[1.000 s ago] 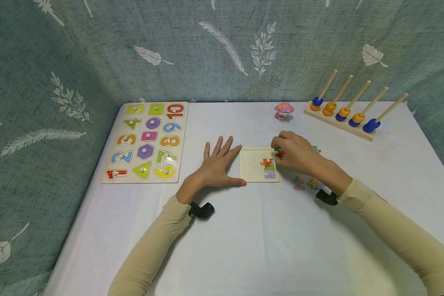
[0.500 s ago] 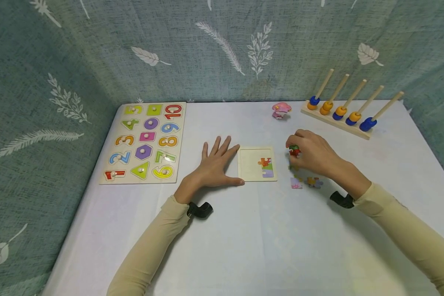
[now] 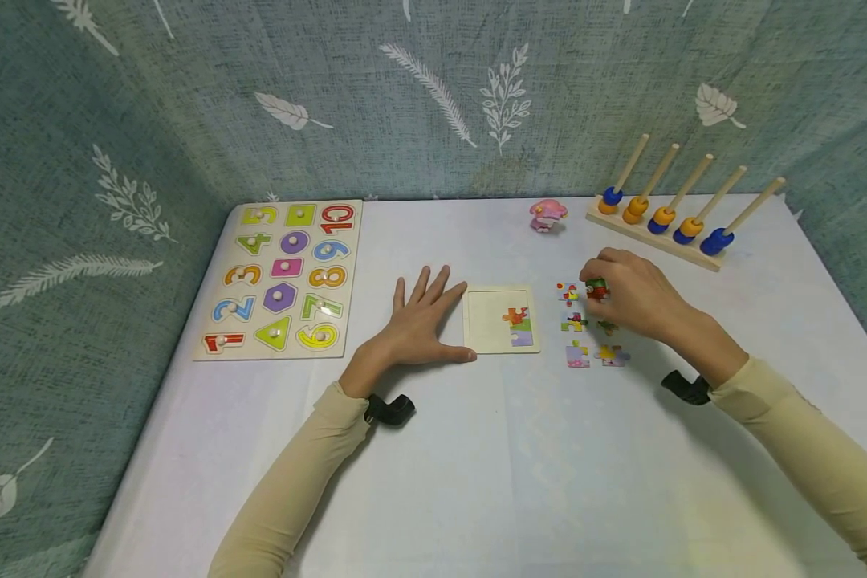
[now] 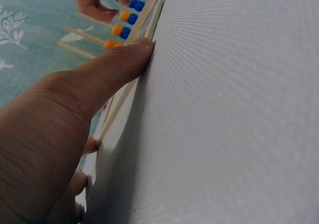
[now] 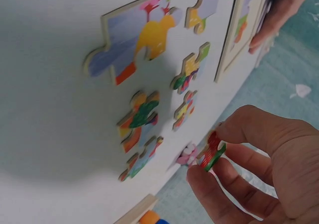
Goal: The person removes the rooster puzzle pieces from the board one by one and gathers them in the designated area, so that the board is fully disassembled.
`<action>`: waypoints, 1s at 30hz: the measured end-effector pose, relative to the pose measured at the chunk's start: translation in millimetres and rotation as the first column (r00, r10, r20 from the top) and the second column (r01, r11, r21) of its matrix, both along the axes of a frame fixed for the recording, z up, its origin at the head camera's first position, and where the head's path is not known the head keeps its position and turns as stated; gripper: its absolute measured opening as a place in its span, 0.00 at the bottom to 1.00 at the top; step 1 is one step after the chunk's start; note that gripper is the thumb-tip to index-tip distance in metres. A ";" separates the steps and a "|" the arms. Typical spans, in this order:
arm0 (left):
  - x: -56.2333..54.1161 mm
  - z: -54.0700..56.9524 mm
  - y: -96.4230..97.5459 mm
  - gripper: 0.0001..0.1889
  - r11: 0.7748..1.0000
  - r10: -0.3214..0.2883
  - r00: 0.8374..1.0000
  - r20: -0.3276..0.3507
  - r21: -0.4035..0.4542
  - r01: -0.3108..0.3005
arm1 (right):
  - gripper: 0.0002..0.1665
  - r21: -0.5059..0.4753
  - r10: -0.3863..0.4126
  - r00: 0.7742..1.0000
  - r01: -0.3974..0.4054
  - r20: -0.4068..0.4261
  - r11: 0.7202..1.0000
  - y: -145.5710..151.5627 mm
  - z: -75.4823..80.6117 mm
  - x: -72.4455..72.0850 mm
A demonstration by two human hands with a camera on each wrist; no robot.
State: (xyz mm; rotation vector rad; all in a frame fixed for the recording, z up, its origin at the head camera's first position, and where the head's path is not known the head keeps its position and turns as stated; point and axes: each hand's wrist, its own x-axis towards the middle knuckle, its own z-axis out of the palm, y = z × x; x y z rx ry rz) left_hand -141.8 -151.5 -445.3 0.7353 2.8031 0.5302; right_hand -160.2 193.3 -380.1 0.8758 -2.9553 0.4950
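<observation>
we see a red and green puzzle piece (image 5: 212, 152) above the tabletop (image 3: 535, 466), pinched in the fingers (image 5: 207, 190) of our right hand (image 3: 634, 294), near the loose pieces (image 3: 578, 357). our left hand (image 3: 417, 331) is spread, its thumb touching a shallow tray (image 3: 484, 321) with joined pieces (image 3: 522, 331) at its right. beyond stand a pink figure (image 3: 547, 214) and a bead rack (image 3: 656, 234); a number board (image 3: 279, 279) lies left.

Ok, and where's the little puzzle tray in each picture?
Head: the puzzle tray is near the middle, just right of the left hand.
Left wrist: the puzzle tray is a thin pale edge, upper left, partly hidden by that hand.
Right wrist: the puzzle tray is at the top, right of centre, slanted.
Shared landmark: the left hand, beside the tray in every view.
</observation>
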 end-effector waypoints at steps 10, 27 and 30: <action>-1.9 0.6 1.9 0.60 1.000 -0.004 1.000 0.002 -0.006 0.004 | 0.17 0.004 -0.050 0.999 0.050 0.018 0.999 21.7 -0.3 1.0; -1.1 -1.9 -0.8 0.60 1.000 -0.005 1.000 0.000 0.008 0.005 | 0.15 0.033 -0.069 0.998 0.069 0.006 0.997 48.1 -13.0 -12.9; -1.1 -2.1 0.4 0.60 1.000 -0.006 1.000 0.002 0.011 0.006 | 0.15 0.043 -0.083 0.996 0.082 0.022 0.996 51.1 -15.5 -15.0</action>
